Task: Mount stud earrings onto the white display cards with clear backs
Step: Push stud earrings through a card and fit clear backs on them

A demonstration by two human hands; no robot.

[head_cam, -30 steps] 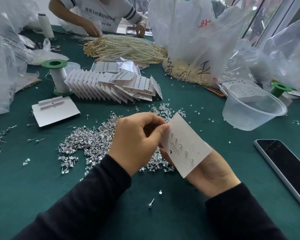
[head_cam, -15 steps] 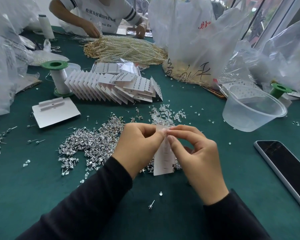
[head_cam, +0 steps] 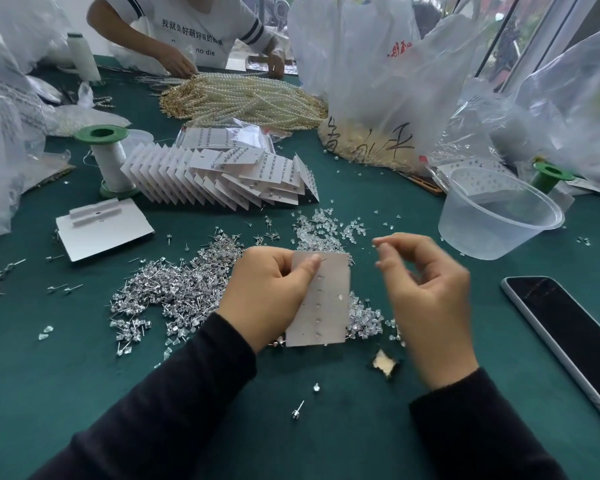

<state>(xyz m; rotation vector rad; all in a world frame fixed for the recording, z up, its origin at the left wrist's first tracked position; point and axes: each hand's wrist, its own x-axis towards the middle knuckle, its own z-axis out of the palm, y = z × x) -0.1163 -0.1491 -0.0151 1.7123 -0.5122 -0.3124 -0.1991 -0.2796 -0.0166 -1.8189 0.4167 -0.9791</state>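
My left hand [head_cam: 267, 299] grips a white display card [head_cam: 329, 306] by its left edge, thumb pressed near the top. The card's back faces me, and a column of stud posts pokes through it. My right hand [head_cam: 430, 306] hovers to the card's right, blurred, fingers loosely curled, thumb and forefinger slightly apart with nothing visible between them. A heap of silver stud earrings [head_cam: 174, 292] lies left of the card. Clear backs [head_cam: 323, 230] are scattered just beyond it.
Filled cards [head_cam: 222, 178] are fanned out behind, beside a green-capped spool [head_cam: 108, 161] and a blank card [head_cam: 101, 230]. A clear plastic bowl [head_cam: 499, 223] and a phone [head_cam: 568, 334] sit on the right. Across the table, a person handles pearl strands [head_cam: 243, 102]. Plastic bags line the edges.
The card was turned from face up to back facing me. My right hand let go of the card's top and moved away to the right; my left hand keeps holding it.
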